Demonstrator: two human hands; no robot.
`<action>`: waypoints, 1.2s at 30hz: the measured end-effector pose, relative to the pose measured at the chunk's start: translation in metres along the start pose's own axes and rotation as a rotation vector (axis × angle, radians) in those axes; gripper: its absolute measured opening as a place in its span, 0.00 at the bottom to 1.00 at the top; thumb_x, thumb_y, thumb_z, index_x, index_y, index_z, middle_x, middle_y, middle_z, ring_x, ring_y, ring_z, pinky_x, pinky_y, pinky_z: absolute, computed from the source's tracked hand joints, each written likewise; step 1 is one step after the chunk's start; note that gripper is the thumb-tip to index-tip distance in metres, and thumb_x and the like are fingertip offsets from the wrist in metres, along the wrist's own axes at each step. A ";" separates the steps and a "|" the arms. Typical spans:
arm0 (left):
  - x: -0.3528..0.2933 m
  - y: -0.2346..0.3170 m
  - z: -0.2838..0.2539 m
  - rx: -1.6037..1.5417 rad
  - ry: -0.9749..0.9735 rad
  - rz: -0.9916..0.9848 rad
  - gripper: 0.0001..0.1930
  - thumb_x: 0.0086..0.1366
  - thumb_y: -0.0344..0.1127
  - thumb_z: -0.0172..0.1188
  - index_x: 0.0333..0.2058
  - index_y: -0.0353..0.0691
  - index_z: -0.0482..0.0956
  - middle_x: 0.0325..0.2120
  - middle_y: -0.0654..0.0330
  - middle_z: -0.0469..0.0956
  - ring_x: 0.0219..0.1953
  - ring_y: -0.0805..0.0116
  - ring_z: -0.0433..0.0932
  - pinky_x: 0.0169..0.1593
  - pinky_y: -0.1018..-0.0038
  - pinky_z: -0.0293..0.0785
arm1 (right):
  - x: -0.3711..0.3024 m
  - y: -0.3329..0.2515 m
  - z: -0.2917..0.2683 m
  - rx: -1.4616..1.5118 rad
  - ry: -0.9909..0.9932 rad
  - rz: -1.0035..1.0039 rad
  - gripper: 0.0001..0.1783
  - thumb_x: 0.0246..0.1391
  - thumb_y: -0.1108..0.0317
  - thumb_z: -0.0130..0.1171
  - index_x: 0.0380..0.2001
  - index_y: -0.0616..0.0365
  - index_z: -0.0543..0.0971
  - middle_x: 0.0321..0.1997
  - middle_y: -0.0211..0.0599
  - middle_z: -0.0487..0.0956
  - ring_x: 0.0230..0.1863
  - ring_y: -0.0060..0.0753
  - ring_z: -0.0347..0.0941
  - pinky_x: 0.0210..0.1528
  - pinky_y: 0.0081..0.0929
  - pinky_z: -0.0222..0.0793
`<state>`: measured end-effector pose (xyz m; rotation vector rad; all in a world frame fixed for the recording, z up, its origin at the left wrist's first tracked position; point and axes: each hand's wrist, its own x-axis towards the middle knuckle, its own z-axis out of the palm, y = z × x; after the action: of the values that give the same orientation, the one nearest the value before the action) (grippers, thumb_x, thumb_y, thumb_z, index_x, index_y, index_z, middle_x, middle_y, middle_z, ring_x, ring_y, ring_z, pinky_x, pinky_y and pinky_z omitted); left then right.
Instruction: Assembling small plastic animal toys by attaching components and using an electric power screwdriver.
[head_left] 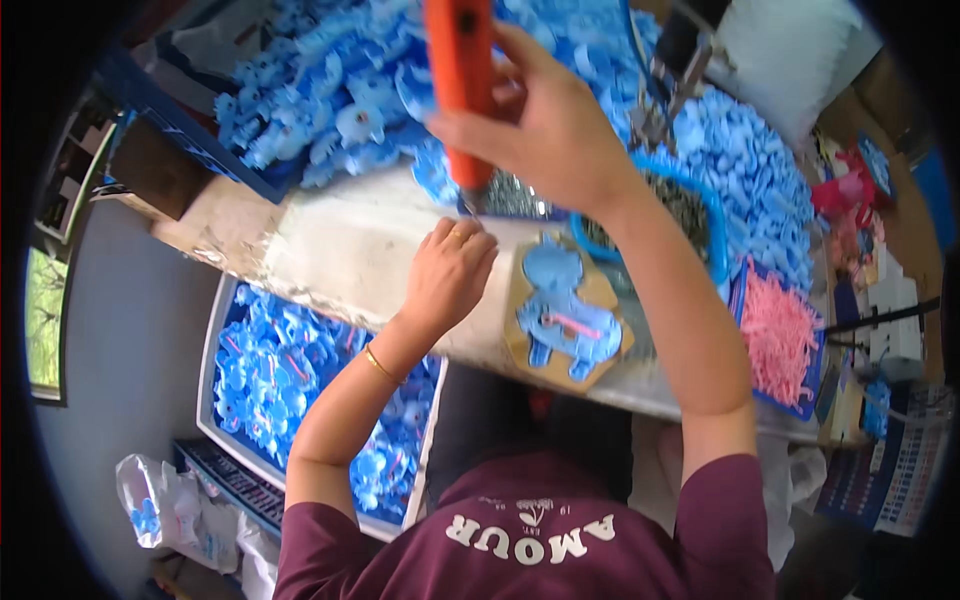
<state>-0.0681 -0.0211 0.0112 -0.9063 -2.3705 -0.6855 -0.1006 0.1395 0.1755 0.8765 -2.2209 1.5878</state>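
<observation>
My right hand is wrapped round an upright orange electric screwdriver, slightly blurred. Just below its bit, my left hand has its fingers drawn together over the table; whatever they pinch is too small to make out. To the right of that hand lies a tan holding board with a blue plastic animal-shaped toy half set in it. A pink plastic strip lies across the toy half. Beyond the left hand sits a shallow tray of small shiny screws, partly covered by the right hand.
A large heap of blue toy shells fills the table's far side. At right are a blue basket of small dark metal pieces, more blue parts and a tray of pink strips. Below the table's left edge stands a crate of blue toys.
</observation>
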 end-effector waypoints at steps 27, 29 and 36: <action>0.090 -0.075 0.065 0.200 -0.452 -0.065 0.06 0.58 0.43 0.65 0.29 0.51 0.86 0.29 0.62 0.84 0.41 0.56 0.81 0.44 0.59 0.78 | -0.064 0.001 -0.062 -0.076 0.000 0.309 0.27 0.57 0.64 0.67 0.56 0.63 0.72 0.50 0.39 0.77 0.46 0.30 0.80 0.53 0.34 0.77; 0.084 -0.069 0.058 0.190 -0.420 -0.053 0.06 0.58 0.43 0.66 0.29 0.50 0.85 0.27 0.60 0.82 0.38 0.57 0.81 0.41 0.61 0.78 | -0.070 0.001 -0.067 -0.067 -0.014 0.338 0.26 0.57 0.64 0.65 0.56 0.63 0.72 0.49 0.40 0.78 0.45 0.32 0.81 0.53 0.34 0.77; 0.051 0.009 0.029 -0.345 -0.208 0.053 0.07 0.59 0.39 0.69 0.33 0.45 0.82 0.29 0.59 0.81 0.37 0.54 0.80 0.41 0.60 0.77 | -0.084 -0.001 -0.057 0.409 0.008 0.353 0.24 0.54 0.68 0.59 0.54 0.62 0.70 0.37 0.40 0.78 0.36 0.30 0.77 0.42 0.28 0.75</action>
<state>-0.1029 0.0257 0.0233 -1.2325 -2.4380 -1.0453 -0.0410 0.2186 0.1512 0.5853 -2.1696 2.2584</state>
